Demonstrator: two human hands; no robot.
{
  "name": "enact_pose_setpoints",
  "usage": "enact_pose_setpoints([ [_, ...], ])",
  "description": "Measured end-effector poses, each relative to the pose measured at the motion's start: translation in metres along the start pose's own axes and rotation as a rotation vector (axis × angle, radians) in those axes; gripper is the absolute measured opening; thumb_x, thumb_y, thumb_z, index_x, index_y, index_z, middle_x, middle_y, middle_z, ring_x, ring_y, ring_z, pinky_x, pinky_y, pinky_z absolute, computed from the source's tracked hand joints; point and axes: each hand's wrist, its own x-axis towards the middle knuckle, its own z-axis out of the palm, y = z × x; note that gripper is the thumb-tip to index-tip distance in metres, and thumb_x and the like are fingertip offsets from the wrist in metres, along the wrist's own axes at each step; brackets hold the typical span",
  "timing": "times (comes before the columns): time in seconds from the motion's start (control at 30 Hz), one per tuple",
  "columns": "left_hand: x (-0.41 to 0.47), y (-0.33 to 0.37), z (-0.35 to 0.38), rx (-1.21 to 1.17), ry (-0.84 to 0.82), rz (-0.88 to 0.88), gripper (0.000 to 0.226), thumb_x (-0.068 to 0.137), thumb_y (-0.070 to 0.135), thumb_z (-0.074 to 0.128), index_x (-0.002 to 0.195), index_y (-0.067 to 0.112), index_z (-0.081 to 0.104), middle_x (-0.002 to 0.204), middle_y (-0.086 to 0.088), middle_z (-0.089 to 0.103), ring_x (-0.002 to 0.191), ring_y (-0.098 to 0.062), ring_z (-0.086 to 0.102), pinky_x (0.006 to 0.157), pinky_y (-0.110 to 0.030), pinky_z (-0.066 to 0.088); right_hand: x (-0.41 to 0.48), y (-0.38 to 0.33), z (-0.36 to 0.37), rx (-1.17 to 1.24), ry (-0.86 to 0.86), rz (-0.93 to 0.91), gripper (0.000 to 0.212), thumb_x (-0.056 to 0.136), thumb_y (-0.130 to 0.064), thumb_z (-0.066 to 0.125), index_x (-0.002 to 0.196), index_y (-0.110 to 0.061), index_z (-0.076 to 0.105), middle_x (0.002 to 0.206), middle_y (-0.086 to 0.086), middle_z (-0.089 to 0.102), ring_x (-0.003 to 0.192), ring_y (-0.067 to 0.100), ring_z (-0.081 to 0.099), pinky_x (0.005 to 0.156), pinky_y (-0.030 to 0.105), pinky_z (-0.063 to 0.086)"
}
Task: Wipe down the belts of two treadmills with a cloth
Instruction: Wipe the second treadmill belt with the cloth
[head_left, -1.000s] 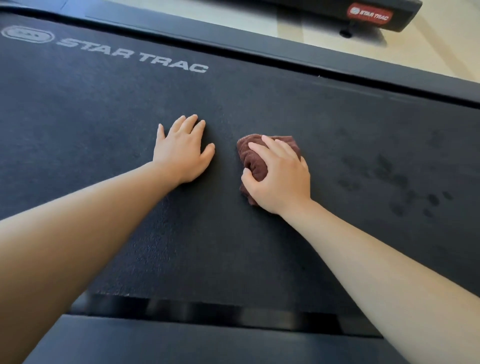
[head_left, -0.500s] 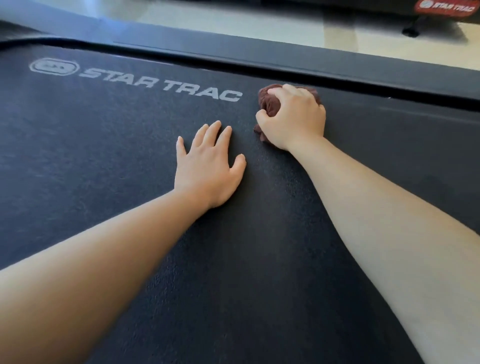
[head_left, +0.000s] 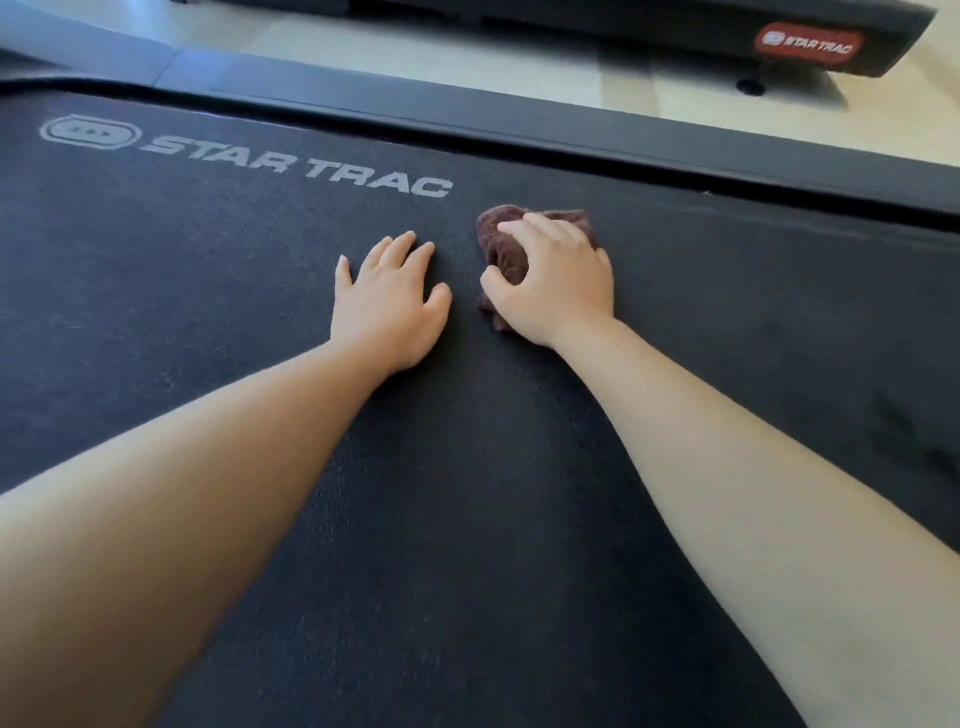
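The dark treadmill belt (head_left: 208, 270) fills most of the view, with a grey STAR TRAC logo printed at upper left. A bunched brown cloth (head_left: 506, 254) lies on the belt just right of the logo. My right hand (head_left: 558, 283) presses down on the cloth and grips it. My left hand (head_left: 392, 304) rests flat on the belt beside it, fingers spread, holding nothing. A second treadmill (head_left: 810, 47) with a red STAR TRAC badge stands at the top right across the floor.
The black side rail (head_left: 571, 124) of this treadmill runs along the belt's far edge. Beyond it is pale floor (head_left: 467, 57). Faint darker marks (head_left: 893, 421) show on the belt at the right.
My right hand has pulled the cloth back from the belt's far edge toward me, level with my left hand. The left hand has stayed planted on the belt.
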Motion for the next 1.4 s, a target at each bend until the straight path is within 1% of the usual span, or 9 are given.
enact_pose_setpoints([
  [0.13,-0.016,-0.021,-0.009,0.024,-0.007,0.089,0.053,0.095,0.038,0.036,0.144,0.021,0.030,0.154,-0.003,0.023,0.142,-0.022,0.016,0.116,-0.045,0.011,-0.059,-0.005,-0.011,0.031,-0.010,-0.035,0.048,0.080,-0.046,0.055,0.126,-0.034,0.055,0.145,-0.007,0.043,0.136,0.014,0.031,0.106,0.046,0.022],
  [0.27,-0.019,-0.044,-0.017,0.077,-0.032,0.067,0.057,0.093,0.049,0.034,0.146,0.027,0.026,0.155,-0.001,0.020,0.143,-0.020,0.013,0.116,-0.047,0.008,-0.067,-0.012,-0.012,0.025,-0.039,-0.065,0.046,0.079,-0.045,0.054,0.124,-0.035,0.056,0.144,-0.010,0.044,0.134,0.013,0.032,0.107,0.045,0.021],
  [0.47,0.026,-0.059,-0.019,0.075,-0.006,-0.036,0.061,0.093,0.051,0.033,0.147,0.024,0.023,0.156,-0.001,0.017,0.144,-0.019,0.010,0.117,-0.045,0.006,0.007,-0.030,0.014,0.027,-0.022,-0.066,0.043,0.081,-0.045,0.054,0.123,-0.035,0.058,0.139,-0.009,0.049,0.131,0.016,0.036,0.104,0.044,0.025],
  [0.67,0.034,-0.064,-0.010,0.107,0.056,-0.038,0.066,0.088,0.054,0.028,0.147,0.025,0.022,0.155,0.001,0.019,0.143,-0.016,0.011,0.117,-0.044,0.008,0.099,-0.050,0.047,0.015,-0.005,-0.097,0.041,0.078,-0.049,0.047,0.113,-0.034,0.060,0.115,-0.009,0.059,0.117,0.019,0.047,0.093,0.041,0.036],
  [0.8,0.034,-0.064,-0.010,0.103,0.068,-0.032,0.065,0.088,0.054,0.028,0.146,0.025,0.023,0.155,0.001,0.018,0.143,-0.016,0.011,0.117,-0.044,0.007,0.151,-0.065,0.067,0.012,-0.033,-0.094,0.042,0.079,-0.050,0.046,0.115,-0.035,0.060,0.119,-0.009,0.058,0.118,0.020,0.046,0.096,0.043,0.036],
  [0.9,0.036,-0.066,-0.009,0.097,0.077,-0.027,0.064,0.089,0.052,0.030,0.146,0.025,0.024,0.155,0.002,0.019,0.143,-0.016,0.011,0.117,-0.043,0.007,0.169,-0.072,0.074,0.023,-0.038,-0.066,0.041,0.079,-0.049,0.047,0.115,-0.036,0.059,0.122,-0.008,0.058,0.120,0.021,0.045,0.097,0.044,0.035],
  [1.07,0.040,-0.069,-0.011,0.089,0.067,-0.043,0.065,0.087,0.053,0.029,0.146,0.025,0.025,0.155,0.001,0.020,0.143,-0.016,0.012,0.116,-0.043,0.007,0.139,-0.055,0.061,0.032,-0.049,-0.084,0.043,0.080,-0.049,0.046,0.117,-0.031,0.058,0.124,-0.007,0.056,0.121,0.022,0.044,0.094,0.043,0.034],
  [1.2,0.040,-0.065,-0.014,0.087,0.050,-0.055,0.063,0.090,0.052,0.033,0.146,0.023,0.026,0.155,0.000,0.021,0.143,-0.018,0.014,0.116,-0.044,0.009,0.080,-0.036,0.039,0.023,-0.021,-0.061,0.047,0.081,-0.047,0.047,0.124,-0.030,0.055,0.131,-0.006,0.053,0.125,0.022,0.042,0.096,0.045,0.034],
  [1.4,0.017,-0.052,-0.020,0.102,0.040,-0.009,0.057,0.092,0.046,0.039,0.141,0.018,0.036,0.151,-0.007,0.030,0.139,-0.026,0.022,0.113,-0.047,0.019,-0.020,-0.012,0.002,0.014,-0.022,-0.003,0.046,0.084,-0.046,0.049,0.127,-0.032,0.053,0.139,-0.007,0.047,0.130,0.019,0.036,0.102,0.047,0.029],
])
